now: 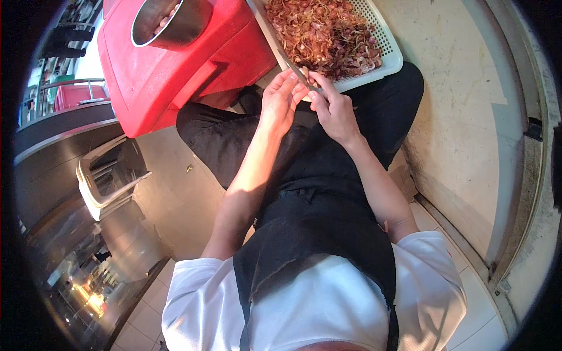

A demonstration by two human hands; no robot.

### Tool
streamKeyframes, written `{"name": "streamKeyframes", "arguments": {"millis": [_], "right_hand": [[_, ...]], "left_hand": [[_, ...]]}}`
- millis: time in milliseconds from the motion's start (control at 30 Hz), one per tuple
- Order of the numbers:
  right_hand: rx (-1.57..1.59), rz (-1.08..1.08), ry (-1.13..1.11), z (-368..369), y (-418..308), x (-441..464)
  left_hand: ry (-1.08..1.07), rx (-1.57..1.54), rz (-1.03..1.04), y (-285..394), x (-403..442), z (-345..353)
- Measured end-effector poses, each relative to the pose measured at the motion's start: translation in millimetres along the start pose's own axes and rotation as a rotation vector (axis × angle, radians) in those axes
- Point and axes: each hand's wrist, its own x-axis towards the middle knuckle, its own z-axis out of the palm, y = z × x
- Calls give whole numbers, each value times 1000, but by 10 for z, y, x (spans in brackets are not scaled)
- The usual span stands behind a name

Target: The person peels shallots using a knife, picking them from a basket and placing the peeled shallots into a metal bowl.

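My right hand is closed around the handle of a knife, whose blade points up and to the left. Close beside it, my left hand has its fingers pinched on a small pale shallot, mostly hidden by the fingers and the blade. Both hands are above my lap, at the near edge of a white perforated basket. Reddish-brown shallots and loose papery skins fill the basket.
A metal pot with several peeled shallots stands on a red lidded container at upper left. A pale panel rises close on the right. Beyond my knee at left, a white plastic stool shows, perhaps as a reflection.
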Motion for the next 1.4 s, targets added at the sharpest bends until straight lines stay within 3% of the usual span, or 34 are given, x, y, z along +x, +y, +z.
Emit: {"name": "streamKeyframes", "arguments": {"millis": [700,800,900,1000,1133,1400], "right_hand": [[-120,-102,53,16,-15,-6],[-114,-92,66,-1,-14,7],[-63,74,34,-106,-49,48],[-56,48,87,-140,-13,102],[-18,106,28,-162,-72,83],[-37,17,-78,-117,-39,57]], "left_hand": [[112,130,32,18,-5,22],[102,146,21,33,-4,43],[67,143,11,48,-16,44],[39,138,-11,58,-28,39],[23,129,-14,61,-20,28],[-34,110,-9,39,-11,-31]]}}
